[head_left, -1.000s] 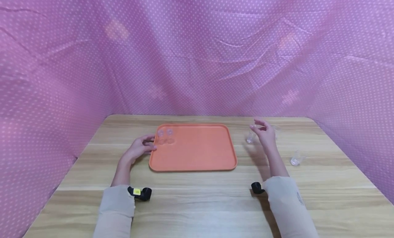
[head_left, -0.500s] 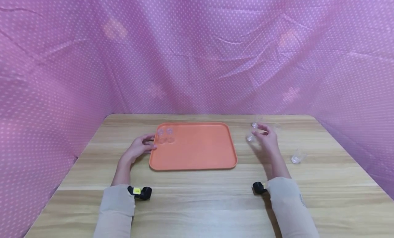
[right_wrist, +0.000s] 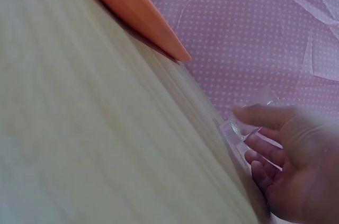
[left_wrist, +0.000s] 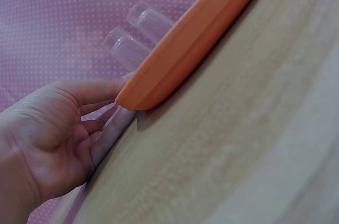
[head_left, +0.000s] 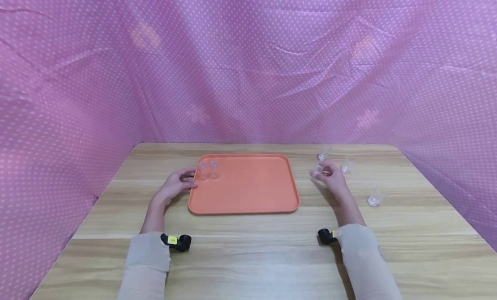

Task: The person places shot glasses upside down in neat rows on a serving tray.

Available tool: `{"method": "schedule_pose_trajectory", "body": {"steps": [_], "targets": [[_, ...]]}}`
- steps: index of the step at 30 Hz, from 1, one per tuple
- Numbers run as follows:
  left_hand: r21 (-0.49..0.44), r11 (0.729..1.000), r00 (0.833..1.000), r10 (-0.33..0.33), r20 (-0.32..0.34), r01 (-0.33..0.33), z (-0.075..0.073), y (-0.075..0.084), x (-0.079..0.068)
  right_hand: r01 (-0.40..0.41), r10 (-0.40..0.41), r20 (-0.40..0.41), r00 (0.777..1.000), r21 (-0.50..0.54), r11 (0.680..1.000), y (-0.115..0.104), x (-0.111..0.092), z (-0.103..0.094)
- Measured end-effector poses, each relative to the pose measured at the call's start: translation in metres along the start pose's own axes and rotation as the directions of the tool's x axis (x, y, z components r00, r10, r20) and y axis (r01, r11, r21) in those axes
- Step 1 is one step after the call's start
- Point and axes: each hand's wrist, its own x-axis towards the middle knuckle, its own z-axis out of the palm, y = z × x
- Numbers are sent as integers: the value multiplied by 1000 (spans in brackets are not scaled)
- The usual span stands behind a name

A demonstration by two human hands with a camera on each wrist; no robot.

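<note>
The orange tray [head_left: 248,188] lies flat on the wood-grain counter [head_left: 248,257], w/ the hands well apart, one each side of it. L hand [head_left: 174,189] grips the tray's L rim b/w thumb & fingers. R hand [head_left: 335,179], just off the tray's R side, pinches a clear shot glass [head_left: 320,166] b/w thumb & fingertips; can't tell if its base touches the counter. Three more glasses stand upright R of the tray: far glass [head_left: 324,152] approx. level w/ the tray's far edge, mid glass [head_left: 347,164] further R, near glass [head_left: 376,198] level w/ the tray's near half. In the tray's far L corner two more stand side by side, mouth down: outer glass [head_left: 203,171] by the L rim, inner glass [head_left: 215,170] just R of it. Pink polka-dot cloth [head_left: 248,76] hangs behind the tray & to both sides.
</note>
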Motion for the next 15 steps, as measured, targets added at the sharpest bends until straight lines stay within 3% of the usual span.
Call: {"method": "schedule_pose_trajectory", "body": {"steps": [9, 15], "targets": [[-7, 1000, 1000, 4, -1, -4, 1, 1, 0, 29, -39, -40, 998, -221, 975, 7, 4, 0], [-24, 1000, 1000, 9, 2, -9, 0, 0, 0, 38, -54, -47, 997, -292, 956, 6, 3, 4]]}}
